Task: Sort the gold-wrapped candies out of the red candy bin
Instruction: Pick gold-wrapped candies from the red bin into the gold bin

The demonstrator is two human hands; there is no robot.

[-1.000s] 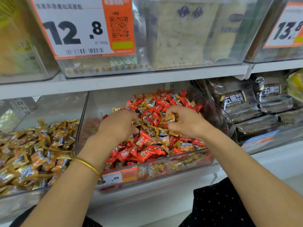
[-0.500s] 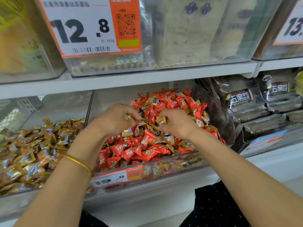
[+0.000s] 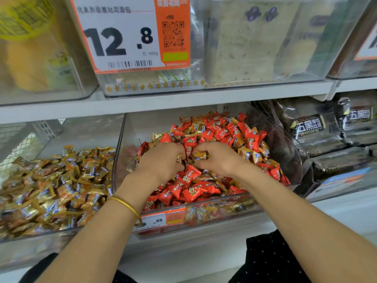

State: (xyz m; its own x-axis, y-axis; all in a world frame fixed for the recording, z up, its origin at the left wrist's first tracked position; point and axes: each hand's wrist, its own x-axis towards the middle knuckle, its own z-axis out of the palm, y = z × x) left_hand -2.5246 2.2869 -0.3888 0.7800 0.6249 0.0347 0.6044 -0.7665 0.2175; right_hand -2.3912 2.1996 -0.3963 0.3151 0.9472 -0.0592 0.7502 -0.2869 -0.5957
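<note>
Supermarket shelving point(image 3: 183, 103) frames a person's hands meeting mid-pile in the red candy bin point(image 3: 120, 160). The left hand point(image 3: 163, 162) is curled round gold wrappers, and the right hand point(image 3: 220, 160) pinches one of the gold-wrapped candies point(image 3: 201, 155). Many gold pieces lie among the red candies point(image 3: 191, 193), thickest along the bin's right edge, so sorting looks far from finished. Gold candies point(image 3: 51, 190) fill the left-hand bin, and dark bread packets point(image 3: 310, 127) crowd the right.

Price tag point(image 3: 122, 35) above; dark packets point(image 3: 310, 127) right, possibly bread.
</note>
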